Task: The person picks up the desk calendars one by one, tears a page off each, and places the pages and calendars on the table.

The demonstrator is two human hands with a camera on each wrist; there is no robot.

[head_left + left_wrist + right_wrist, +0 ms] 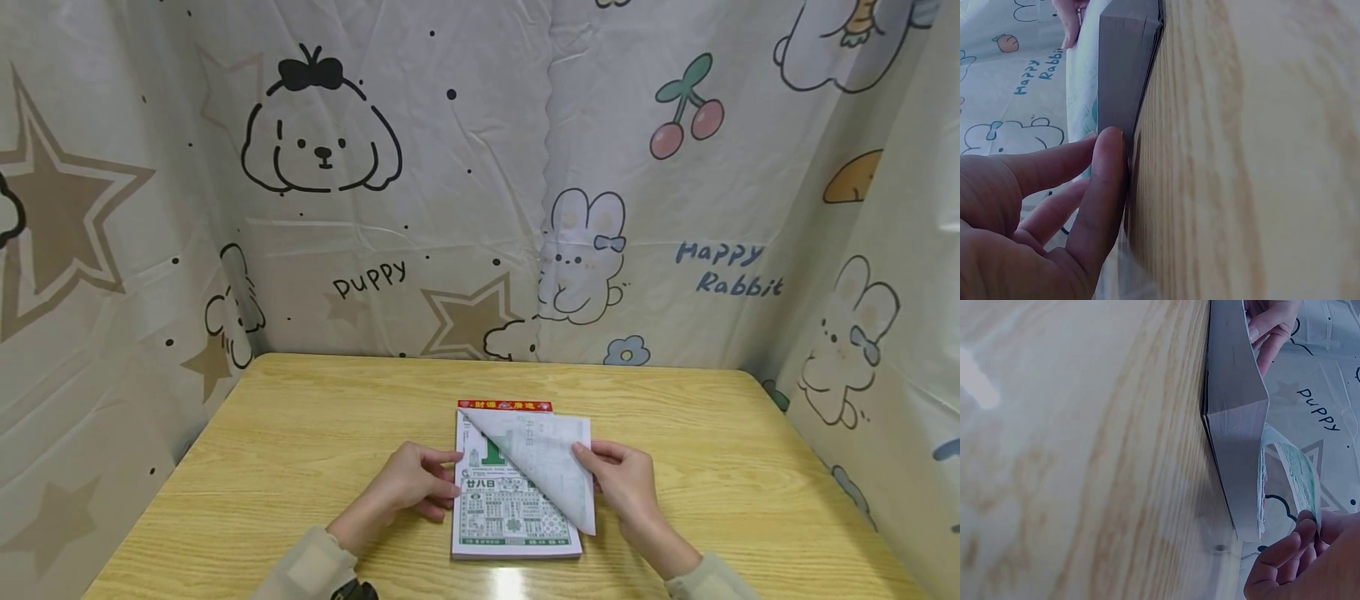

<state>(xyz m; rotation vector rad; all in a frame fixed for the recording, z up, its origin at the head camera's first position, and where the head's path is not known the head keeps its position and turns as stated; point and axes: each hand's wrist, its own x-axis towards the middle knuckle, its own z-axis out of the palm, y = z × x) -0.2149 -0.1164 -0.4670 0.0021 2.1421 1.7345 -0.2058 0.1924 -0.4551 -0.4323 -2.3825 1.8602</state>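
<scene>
A thick tear-off calendar (513, 521) with green print and a red header strip (504, 406) lies on the table. Its top page (551, 462) is folded diagonally over to the right, pale back side up. My right hand (626, 479) pinches that page by its right edge between thumb and fingers. The right wrist view shows the pinched page (1300, 478) raised off the block. My left hand (412, 479) touches the calendar's left edge with fairly straight fingers. In the left wrist view, fingertips (1109, 147) rest against the side of the page block (1124, 69).
The yellow wood-grain table (315, 400) spreads around the calendar. A pale curtain (480, 167) with cartoon prints hangs behind the table and along both sides. A dark wrist strap (355, 590) shows at the left sleeve.
</scene>
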